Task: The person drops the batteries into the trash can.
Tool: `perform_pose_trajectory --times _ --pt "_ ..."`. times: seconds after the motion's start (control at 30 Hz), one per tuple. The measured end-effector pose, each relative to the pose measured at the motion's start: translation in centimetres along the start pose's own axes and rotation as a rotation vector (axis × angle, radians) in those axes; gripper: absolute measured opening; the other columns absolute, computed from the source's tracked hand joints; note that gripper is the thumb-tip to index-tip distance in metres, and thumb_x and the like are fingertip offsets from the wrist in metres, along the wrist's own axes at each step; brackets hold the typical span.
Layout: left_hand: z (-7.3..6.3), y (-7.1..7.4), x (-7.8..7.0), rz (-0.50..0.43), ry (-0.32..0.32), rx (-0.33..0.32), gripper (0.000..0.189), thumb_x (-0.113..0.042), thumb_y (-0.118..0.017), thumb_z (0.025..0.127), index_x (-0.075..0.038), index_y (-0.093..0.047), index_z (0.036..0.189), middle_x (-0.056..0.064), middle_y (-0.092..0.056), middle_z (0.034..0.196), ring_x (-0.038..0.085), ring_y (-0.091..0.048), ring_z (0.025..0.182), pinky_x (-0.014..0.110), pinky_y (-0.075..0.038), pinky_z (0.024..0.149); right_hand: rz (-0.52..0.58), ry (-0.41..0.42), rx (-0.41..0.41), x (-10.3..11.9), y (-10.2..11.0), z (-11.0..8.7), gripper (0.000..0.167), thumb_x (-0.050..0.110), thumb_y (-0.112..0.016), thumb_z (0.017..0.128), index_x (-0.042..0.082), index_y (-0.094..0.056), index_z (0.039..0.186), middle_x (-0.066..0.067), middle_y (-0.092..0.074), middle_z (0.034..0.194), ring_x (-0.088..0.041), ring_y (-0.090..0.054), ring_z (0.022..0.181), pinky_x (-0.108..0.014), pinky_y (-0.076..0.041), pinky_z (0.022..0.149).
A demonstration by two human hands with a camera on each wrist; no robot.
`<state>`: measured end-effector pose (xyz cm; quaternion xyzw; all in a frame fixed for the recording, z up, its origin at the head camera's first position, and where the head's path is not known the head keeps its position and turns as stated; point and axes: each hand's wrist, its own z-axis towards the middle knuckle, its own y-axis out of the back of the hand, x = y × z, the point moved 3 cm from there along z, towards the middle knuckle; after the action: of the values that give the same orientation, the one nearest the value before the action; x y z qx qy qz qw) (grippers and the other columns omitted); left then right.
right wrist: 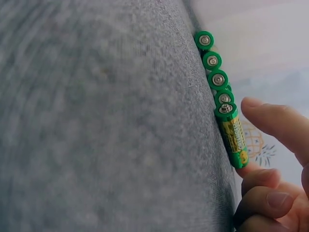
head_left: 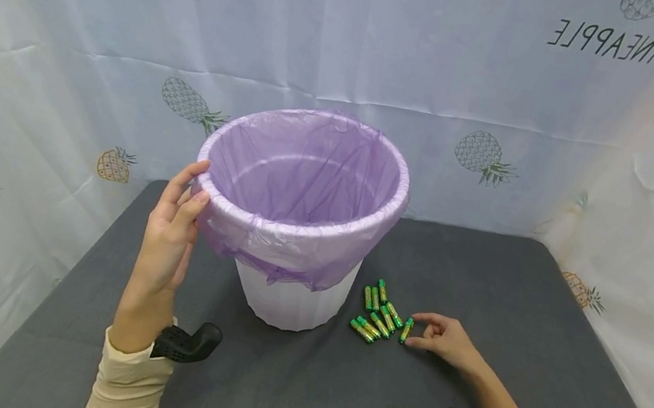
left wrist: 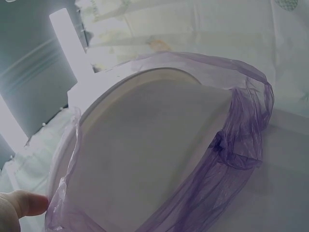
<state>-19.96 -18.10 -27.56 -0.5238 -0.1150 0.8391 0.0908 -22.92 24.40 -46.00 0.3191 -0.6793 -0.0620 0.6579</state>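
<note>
A white trash bin (head_left: 293, 292), lined with a thin purple bag (head_left: 303, 189), stands on the dark table. My left hand (head_left: 169, 235) grips its rim on the left, thumb and fingers at the folded-over bag. In the left wrist view the thumb (left wrist: 29, 203) lies against the bin's outer edge. To the right of the bin, my right hand (head_left: 443, 339) has thumb and finger at the two ends of a green battery (head_left: 406, 331). That battery lies nearest the hand in the right wrist view, a fingertip (right wrist: 248, 168) at its lower end.
Several more green batteries (head_left: 383, 314) lie close together between the bin and my right hand. The dark table (head_left: 294, 401) runs back to a pale curtain (head_left: 355, 35) printed with pineapples, which also hangs at both sides. Black wrist mounts (head_left: 190, 342) sit on both forearms.
</note>
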Motion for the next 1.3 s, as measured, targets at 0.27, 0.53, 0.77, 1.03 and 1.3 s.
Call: perform_pose_trajectory --times 0.27,0.53,0.77,1.03,1.3 --pt "0.00 -0.01 -0.05 -0.008 -0.002 0.004 0.038 -0.006 -0.045 0.098 -0.019 -0.049 0.134 -0.007 -0.059 0.100 0.003 -0.055 0.087 0.019 -0.045 0.080 0.012 -0.004 0.010 0.41 -0.29 0.19 0.061 0.013 -0.078 0.078 -0.014 -0.052 0.127 0.009 -0.044 0.060 0.000 -0.035 0.051 -0.020 -0.037 0.054" --pt "0.00 0.01 0.03 -0.007 0.003 -0.010 0.038 -0.006 -0.045 0.098 -0.018 -0.049 0.133 -0.006 -0.059 0.102 0.004 -0.055 0.088 0.019 -0.045 0.081 -0.006 -0.022 0.015 0.52 -0.46 0.34 0.064 0.014 -0.079 0.077 -0.013 -0.051 0.127 0.009 -0.042 0.059 -0.001 -0.035 0.050 -0.021 -0.038 0.057" --pt "0.02 -0.06 -0.02 -0.003 0.002 -0.009 0.038 -0.006 -0.045 0.098 -0.018 -0.048 0.134 -0.005 -0.059 0.103 0.004 -0.055 0.087 0.019 -0.046 0.080 -0.013 -0.048 0.001 0.54 -0.46 0.50 0.063 0.014 -0.080 0.076 -0.012 -0.052 0.126 0.009 -0.040 0.056 -0.001 -0.033 0.049 -0.021 -0.039 0.060" --pt "-0.02 -0.03 -0.03 0.017 0.003 -0.014 0.038 -0.006 -0.043 0.098 -0.019 -0.047 0.134 -0.003 -0.059 0.105 0.004 -0.055 0.087 0.019 -0.046 0.080 -0.057 -0.024 -0.020 0.68 -0.62 0.68 0.061 0.016 -0.081 0.075 -0.010 -0.055 0.123 0.008 -0.042 0.058 -0.001 -0.034 0.049 -0.020 -0.040 0.061" --pt "-0.06 -0.13 0.02 0.017 0.008 -0.011 0.038 -0.007 -0.044 0.098 -0.019 -0.048 0.134 -0.006 -0.058 0.103 0.004 -0.055 0.088 0.019 -0.045 0.081 -0.048 -0.019 -0.034 0.46 -0.50 0.59 0.057 0.018 -0.081 0.075 -0.007 -0.058 0.121 0.008 -0.042 0.058 -0.001 -0.033 0.049 -0.021 -0.038 0.056"
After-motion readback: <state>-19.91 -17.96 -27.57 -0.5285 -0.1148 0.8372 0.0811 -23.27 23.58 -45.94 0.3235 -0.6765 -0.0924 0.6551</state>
